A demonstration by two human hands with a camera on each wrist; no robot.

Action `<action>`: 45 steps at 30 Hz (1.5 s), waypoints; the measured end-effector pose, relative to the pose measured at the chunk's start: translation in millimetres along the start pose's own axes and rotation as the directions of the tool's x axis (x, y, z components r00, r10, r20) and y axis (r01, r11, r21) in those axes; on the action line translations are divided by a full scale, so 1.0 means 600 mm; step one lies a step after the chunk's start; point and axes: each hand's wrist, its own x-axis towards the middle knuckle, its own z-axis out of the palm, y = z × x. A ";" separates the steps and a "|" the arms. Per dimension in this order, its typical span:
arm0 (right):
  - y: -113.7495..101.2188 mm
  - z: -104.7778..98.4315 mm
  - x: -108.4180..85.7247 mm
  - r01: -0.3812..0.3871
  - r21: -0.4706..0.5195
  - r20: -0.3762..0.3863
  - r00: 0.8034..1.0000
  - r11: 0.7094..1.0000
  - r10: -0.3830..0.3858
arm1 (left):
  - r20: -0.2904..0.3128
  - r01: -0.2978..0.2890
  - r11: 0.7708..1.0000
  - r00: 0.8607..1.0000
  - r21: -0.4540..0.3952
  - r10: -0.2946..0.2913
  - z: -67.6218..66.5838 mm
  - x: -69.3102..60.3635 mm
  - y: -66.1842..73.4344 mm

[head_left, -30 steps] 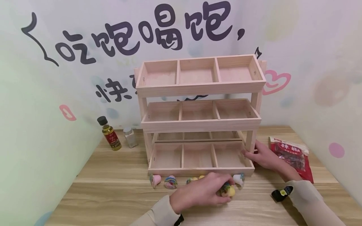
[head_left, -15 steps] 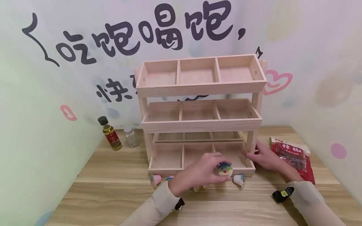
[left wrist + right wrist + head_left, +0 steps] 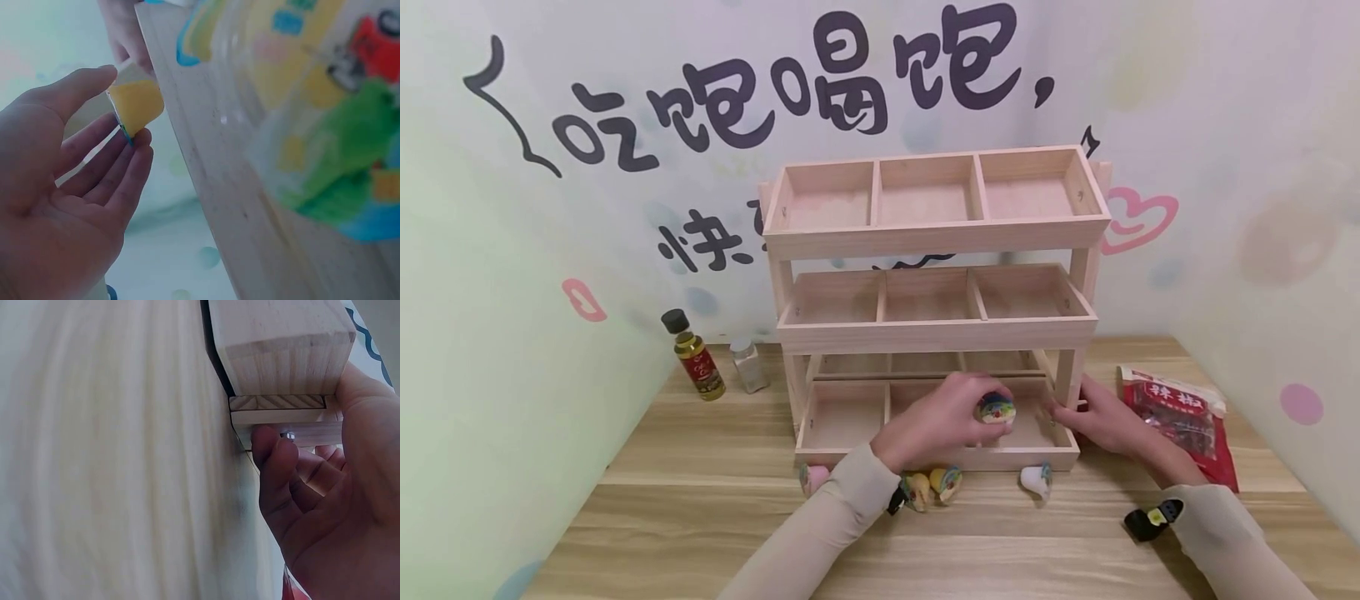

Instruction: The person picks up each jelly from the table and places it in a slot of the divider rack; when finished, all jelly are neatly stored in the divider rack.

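A yellow jelly cup (image 3: 139,107) with a printed lid is pinched between the thumb and fingertips of my left hand (image 3: 936,421). In the head view that hand is over the bottom tier of a wooden three-tier shelf (image 3: 936,336), near its right compartment. At the shelf's lower right end, my right hand (image 3: 1101,421) grips the side, its fingers curled round the wood next to a metal bolt (image 3: 287,435) in the right wrist view. Along the shelf's front on the table lie a pink jelly cup (image 3: 814,477), two yellowish jelly cups (image 3: 946,482) and a white jelly cup (image 3: 1036,479).
An oil bottle (image 3: 696,357) and a small clear jar (image 3: 748,367) stand left of the shelf. A red bag of dried chillies (image 3: 1180,421) lies to its right. A patterned wall (image 3: 625,250) rises behind. My left sleeve covers part of the table front.
My left hand has lifted the yellow jelly cup from the table, up and over the front edge of the bottom tier. The right hand keeps its grip on the shelf's side.
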 end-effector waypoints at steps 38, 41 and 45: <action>-0.010 -0.002 -0.012 -0.035 -0.058 0.030 0.999 0.998 0.037 | 0.114 0.118 0.979 0.984 0.169 -0.138 0.025 0.025 -0.019; -0.010 0.000 -0.013 -0.030 -0.059 0.027 0.999 0.998 0.031 | 0.128 0.116 0.979 0.982 0.167 -0.138 0.023 0.026 -0.016; -0.011 0.001 -0.013 -0.021 -0.057 0.026 0.999 0.998 0.022 | 0.137 0.120 0.980 0.980 0.159 -0.142 0.022 0.026 -0.014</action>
